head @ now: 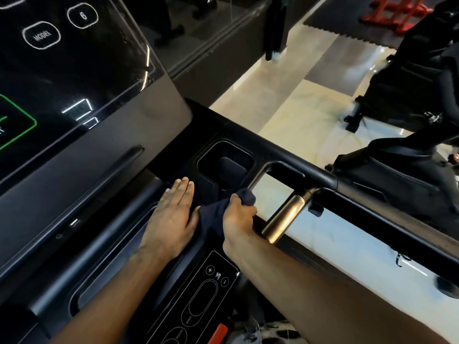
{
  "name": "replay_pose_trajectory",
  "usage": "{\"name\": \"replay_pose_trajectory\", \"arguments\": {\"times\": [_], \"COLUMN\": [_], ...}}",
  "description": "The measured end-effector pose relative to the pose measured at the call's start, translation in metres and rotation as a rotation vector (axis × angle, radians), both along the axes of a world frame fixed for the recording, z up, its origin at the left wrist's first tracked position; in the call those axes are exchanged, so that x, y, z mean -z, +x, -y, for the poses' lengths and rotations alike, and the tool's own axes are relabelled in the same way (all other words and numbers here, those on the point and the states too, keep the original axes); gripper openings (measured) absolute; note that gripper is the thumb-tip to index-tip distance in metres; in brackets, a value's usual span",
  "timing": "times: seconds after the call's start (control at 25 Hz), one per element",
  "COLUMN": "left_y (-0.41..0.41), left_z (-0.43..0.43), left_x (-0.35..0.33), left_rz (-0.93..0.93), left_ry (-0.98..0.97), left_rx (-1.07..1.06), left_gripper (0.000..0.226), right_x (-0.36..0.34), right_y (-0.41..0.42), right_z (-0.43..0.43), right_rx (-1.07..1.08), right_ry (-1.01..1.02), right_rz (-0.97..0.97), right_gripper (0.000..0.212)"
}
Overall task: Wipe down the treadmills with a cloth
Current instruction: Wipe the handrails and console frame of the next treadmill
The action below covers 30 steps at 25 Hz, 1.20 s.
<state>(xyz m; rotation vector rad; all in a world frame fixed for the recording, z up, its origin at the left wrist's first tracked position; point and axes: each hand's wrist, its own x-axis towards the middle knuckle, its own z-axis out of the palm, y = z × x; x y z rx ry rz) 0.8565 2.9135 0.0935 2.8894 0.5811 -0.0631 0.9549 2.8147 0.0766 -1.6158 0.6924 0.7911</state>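
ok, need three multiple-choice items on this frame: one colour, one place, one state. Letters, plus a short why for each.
1. Outline of the button at the left edge of the screen:
A. red
B. green
C. blue

2. The cloth is:
A. draped on the screen
B. bunched in the right hand, beside the cup holder
C. inside the cup holder

3. The left hand is:
A. flat on the console, fingers straight
B. fisted round the cloth
C. out of view

Answers:
1 B: a bright green line rings the button.
2 B: the fingers curl round the dark cloth just short of the holder's rim.
3 A: the palm is down and the fingers lie together and extended.
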Motion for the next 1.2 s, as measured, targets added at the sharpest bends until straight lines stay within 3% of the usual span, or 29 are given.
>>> {"name": "replay_pose_trajectory", "arguments": {"times": [0.16,0.32,0.44,0.6,0.72,0.88,0.96,1.0,1.12,1.2], "left_y": [0.002,0.001,0.003,0.002,0.004,0.003,0.004,0.004,0.003,0.002], "left_z": [0.002,0.003,0.004,0.004,0.005,0.007,0.005,0.004,0.003,0.002], "left_x": [0.002,0.001,0.0,-0.002,-0.003,-0.004,-0.005,-0.005,-0.008,-0.009], "left_rz": [0.011,0.024,0.022,0.01,0.026,0.02,0.014,0.01,0.013,0.008], "left_ry": [0.003,0.004,0.0,0.011,-0.025,-0.017,-0.028,-0.037,-0.044,-0.037], "left_rx": [-0.035,-0.044,-0.045,-0.052,-0.061,-0.052,-0.045,-0.043,-0.039,-0.034], "left_gripper": [0.067,0.072,0.068,0.076,0.067,0.069,0.068,0.067,0.065,0.065], "right_x": [0.006,0.002,0.006,-0.001,0.0,-0.005,-0.012,-0.013,-0.018,-0.017], "right_y": [0.026,0.015,0.055,0.044,0.078,0.086,0.099,0.112,0.123,0.1], "right_z": [-0.002,0.001,-0.001,-0.001,-0.003,0.007,0.012,0.011,-0.001,-0.005], "right_rx": [0.196,0.166,0.288,0.138,0.381,0.501,0.655,0.579,0.544,0.403], "right_ry": [0.051,0.041,0.022,0.022,0.098,0.095,0.159,0.052,-0.001,-0.017], "right_rz": [-0.042,0.276,0.196,0.334,0.18,0.125,-0.02,-0.03,0.031,0.169], "right_gripper": [0.054,0.026,0.044,0.043,0.046,0.049,0.052,0.052,0.07,0.059]}}
